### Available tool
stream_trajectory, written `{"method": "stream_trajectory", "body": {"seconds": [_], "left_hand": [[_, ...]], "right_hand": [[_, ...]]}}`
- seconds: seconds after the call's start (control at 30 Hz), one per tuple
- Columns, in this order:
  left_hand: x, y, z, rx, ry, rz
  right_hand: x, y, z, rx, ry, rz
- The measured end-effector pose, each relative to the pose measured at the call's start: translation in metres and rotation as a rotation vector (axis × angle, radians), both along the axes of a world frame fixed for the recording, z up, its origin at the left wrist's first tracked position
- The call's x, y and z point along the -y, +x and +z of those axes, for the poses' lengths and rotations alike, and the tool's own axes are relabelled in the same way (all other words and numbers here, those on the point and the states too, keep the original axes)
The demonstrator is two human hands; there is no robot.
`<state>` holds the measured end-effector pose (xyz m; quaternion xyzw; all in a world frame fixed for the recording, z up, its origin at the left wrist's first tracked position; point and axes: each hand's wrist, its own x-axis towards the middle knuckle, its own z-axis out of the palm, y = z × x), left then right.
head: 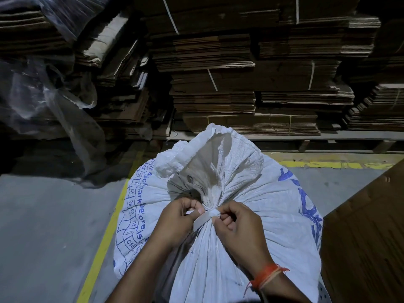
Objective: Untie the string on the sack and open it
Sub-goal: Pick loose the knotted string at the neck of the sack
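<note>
Head view. Sack (218, 248) — white woven, upright on the floor (43, 226), neck gathered, long axis vertical, mouth pointing up and away. String (208, 212) knotted round the neck. Left hand (175, 219) pinches one strand; right hand (236, 226) pinches the knot. Risk — pulling the wrong strand likely tightens the knot.

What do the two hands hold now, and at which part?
Both pinch the string at the sack's tied neck: left hand on its loose end, right hand at the knot.
</note>
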<state>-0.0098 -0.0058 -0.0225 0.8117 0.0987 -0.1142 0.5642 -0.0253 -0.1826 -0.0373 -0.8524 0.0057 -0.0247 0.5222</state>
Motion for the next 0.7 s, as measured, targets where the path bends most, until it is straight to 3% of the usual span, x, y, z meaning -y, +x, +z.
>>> {"method": "stream_trajectory", "body": {"seconds": [0.43, 0.7], "left_hand": [[-0.0096, -0.0029, 0.0012, 0.015, 0.203, -0.049], [-0.0075, -0.0002, -0.0002, -0.038, 0.099, -0.051]], "right_hand": [[-0.0018, -0.0007, 0.0013, 0.003, -0.016, 0.016], [-0.0003, 0.0000, -0.0042, 0.020, 0.037, 0.002]]}}
